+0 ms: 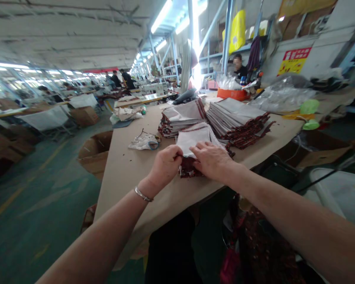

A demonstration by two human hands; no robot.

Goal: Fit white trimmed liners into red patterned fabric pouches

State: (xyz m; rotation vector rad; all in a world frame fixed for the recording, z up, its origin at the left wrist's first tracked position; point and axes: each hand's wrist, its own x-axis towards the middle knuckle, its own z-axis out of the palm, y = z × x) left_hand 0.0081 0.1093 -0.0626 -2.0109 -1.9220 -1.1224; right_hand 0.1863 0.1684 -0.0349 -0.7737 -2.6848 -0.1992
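Observation:
A small stack of white-faced fabric pieces (195,136) with dark red patterned edges lies on the table in front of me. My left hand (167,163) is closed, pinching the near left corner of the top fabric piece. Over the same piece, my right hand (211,159) has its fingers laid on the white face and its thumb at the near edge, gripping it. Dark red patterned cloth shows between the hands under that edge. Right behind stand two taller stacks of similar pieces, the left stack (183,112) and the right stack (236,116).
Brown paper covers the table (121,177). A crumpled white cloth bundle (144,141) lies to the left. A cardboard box (96,152) stands on the floor beyond the left edge. Clear plastic bags (284,94) lie at the back right. A person (241,71) is behind the table.

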